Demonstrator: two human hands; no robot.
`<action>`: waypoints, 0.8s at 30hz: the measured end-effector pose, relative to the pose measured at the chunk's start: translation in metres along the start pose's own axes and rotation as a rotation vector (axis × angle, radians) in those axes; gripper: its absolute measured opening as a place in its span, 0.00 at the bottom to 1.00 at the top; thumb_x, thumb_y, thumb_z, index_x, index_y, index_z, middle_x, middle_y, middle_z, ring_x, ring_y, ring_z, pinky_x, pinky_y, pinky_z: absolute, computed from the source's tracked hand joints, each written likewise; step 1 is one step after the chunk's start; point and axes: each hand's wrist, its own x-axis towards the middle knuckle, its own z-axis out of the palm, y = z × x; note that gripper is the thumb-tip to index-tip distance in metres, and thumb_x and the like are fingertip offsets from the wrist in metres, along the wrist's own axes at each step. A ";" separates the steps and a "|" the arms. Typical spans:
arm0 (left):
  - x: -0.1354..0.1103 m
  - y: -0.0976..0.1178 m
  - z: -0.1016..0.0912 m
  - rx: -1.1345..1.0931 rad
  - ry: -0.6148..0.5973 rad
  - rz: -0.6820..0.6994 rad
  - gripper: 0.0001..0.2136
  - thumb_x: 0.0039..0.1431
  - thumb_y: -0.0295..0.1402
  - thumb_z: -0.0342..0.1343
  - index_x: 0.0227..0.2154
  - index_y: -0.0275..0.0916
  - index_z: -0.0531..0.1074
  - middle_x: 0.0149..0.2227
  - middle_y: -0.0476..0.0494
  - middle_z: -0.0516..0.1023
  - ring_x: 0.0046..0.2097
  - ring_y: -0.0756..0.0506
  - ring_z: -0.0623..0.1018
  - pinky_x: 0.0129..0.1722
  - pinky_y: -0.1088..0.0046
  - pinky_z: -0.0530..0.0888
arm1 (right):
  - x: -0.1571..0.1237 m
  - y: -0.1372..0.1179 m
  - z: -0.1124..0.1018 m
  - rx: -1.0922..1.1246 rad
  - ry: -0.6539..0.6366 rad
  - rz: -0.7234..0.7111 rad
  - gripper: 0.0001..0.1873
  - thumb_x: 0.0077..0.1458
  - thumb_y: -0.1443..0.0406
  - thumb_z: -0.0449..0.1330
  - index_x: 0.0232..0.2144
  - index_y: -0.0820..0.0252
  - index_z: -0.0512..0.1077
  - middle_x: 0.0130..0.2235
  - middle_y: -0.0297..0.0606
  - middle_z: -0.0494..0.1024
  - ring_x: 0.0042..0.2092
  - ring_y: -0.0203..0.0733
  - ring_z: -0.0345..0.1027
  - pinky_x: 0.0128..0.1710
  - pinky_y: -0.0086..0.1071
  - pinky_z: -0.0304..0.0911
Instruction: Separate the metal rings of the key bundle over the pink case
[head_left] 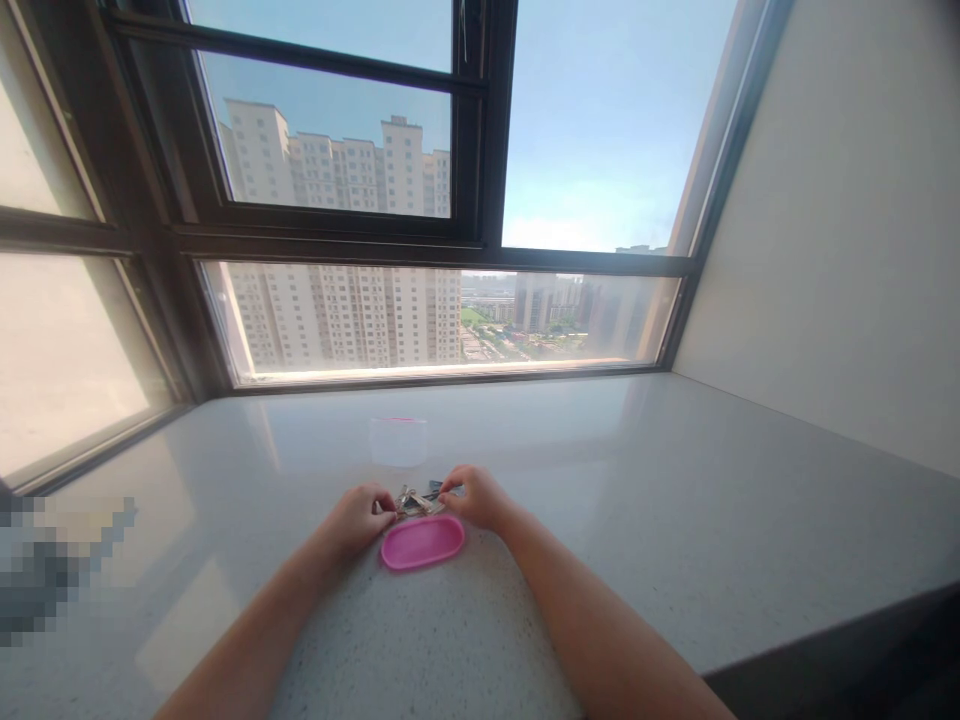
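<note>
On a pale speckled stone ledge (675,520) by a window, my left hand (358,518) and my right hand (474,497) meet over a small bunch of metal keys (416,499). Both hands have their fingers curled and pinched on the keys, one hand at each end. Just in front of the keys lies a pink oval lid (423,541), flat on the ledge. Behind the keys stands a small clear plastic container (397,441) with a pink rim.
A large dark-framed window (480,240) rises behind the ledge, with tower blocks outside. A plain wall (840,250) bounds the right side. The ledge's front edge drops off at the lower right. A pixelated patch sits at the left edge.
</note>
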 end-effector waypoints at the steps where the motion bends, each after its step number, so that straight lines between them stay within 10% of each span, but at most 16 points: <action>1: 0.001 -0.001 0.001 0.005 -0.001 0.000 0.08 0.44 0.35 0.54 0.23 0.37 0.75 0.24 0.48 0.74 0.29 0.47 0.72 0.30 0.75 0.65 | 0.000 0.000 0.001 -0.002 0.004 0.002 0.09 0.49 0.62 0.59 0.31 0.59 0.77 0.36 0.37 0.78 0.40 0.41 0.70 0.44 0.31 0.59; 10: 0.004 -0.007 0.011 0.022 -0.013 0.019 0.05 0.45 0.30 0.51 0.22 0.37 0.71 0.28 0.46 0.73 0.33 0.45 0.73 0.33 0.74 0.66 | 0.001 -0.001 0.015 -0.030 -0.055 -0.061 0.15 0.48 0.58 0.61 0.40 0.49 0.76 0.47 0.36 0.74 0.50 0.44 0.65 0.51 0.35 0.53; 24: 0.004 -0.009 -0.002 0.021 0.041 0.023 0.08 0.47 0.27 0.49 0.25 0.37 0.74 0.26 0.46 0.77 0.31 0.47 0.74 0.32 0.75 0.64 | 0.002 -0.003 0.011 -0.066 -0.020 0.008 0.07 0.46 0.64 0.60 0.29 0.52 0.78 0.38 0.33 0.79 0.43 0.42 0.69 0.50 0.36 0.49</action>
